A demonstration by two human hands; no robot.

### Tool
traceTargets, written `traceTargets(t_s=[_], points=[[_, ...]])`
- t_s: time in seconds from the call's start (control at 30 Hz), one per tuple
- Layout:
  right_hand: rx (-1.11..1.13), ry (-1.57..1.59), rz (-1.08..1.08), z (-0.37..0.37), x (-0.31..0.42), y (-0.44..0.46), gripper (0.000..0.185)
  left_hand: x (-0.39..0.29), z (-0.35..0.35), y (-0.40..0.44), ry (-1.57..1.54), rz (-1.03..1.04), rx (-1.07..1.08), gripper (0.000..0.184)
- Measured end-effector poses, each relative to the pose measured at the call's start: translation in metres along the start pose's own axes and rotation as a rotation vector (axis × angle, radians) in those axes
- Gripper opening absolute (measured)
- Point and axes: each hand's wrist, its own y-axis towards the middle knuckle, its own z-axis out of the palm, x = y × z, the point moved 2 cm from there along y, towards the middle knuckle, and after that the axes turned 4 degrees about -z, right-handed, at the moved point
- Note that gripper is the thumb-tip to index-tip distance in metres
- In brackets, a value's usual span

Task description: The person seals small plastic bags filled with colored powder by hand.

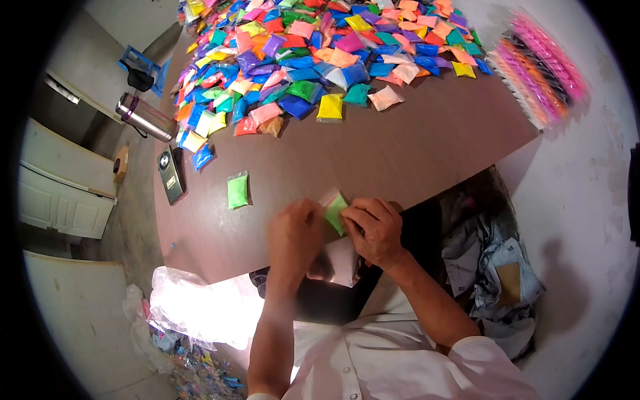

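A small clear packet with light green contents (336, 212) is at the table's front edge, between my two hands. My right hand (373, 230) is closed on its right side, thumb and fingers pinched together. Just left of the packet is my left hand (293, 233), blurred by motion; its fingers look curled, but whether they touch the packet cannot be made out. Another light green packet (237, 191) lies flat on the brown table (287, 167), to the left of my hands.
Many coloured packets (300, 90) are heaped across the far side. A phone (171, 175) and a steel flask (145, 117) are at the left edge. Pink and orange bundles (543, 67) lie at the far right. Crumpled bags (510, 267) fill a space below, right.
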Motion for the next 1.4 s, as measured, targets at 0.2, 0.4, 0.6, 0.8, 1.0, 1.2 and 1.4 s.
traceTargets(t_s=[0.2, 0.4, 0.6, 0.8, 1.0, 1.2, 1.4], points=[[0.076, -0.002, 0.053, -0.004, 0.003, 0.006, 0.023, 0.026, 0.005, -0.010, -0.063, -0.017, -0.054, 0.009], [0.270, -0.015, 0.045, -0.011, 0.000, 0.020, 0.025, 0.023, -0.006, -0.024, -0.135, -0.061, -0.097, 0.007], [0.338, 0.016, 0.035, -0.010, -0.006, 0.023, 0.025, 0.020, 0.009, -0.043, -0.212, -0.029, -0.036, 0.006], [0.356, 0.029, 0.064, -0.009, -0.004, 0.028, 0.023, 0.036, -0.004, -0.028, -0.167, -0.042, -0.123, 0.005], [0.346, 0.009, 0.073, -0.008, -0.004, 0.028, 0.023, 0.034, -0.002, -0.041, -0.267, -0.071, -0.094, 0.008], [0.343, -0.005, 0.074, -0.010, -0.004, 0.028, 0.019, 0.041, 0.004, -0.038, -0.041, -0.001, -0.120, 0.011], [0.335, 0.034, 0.126, -0.016, 0.001, 0.034, 0.025, 0.038, -0.010, -0.050, -0.245, -0.087, -0.102, 0.016]])
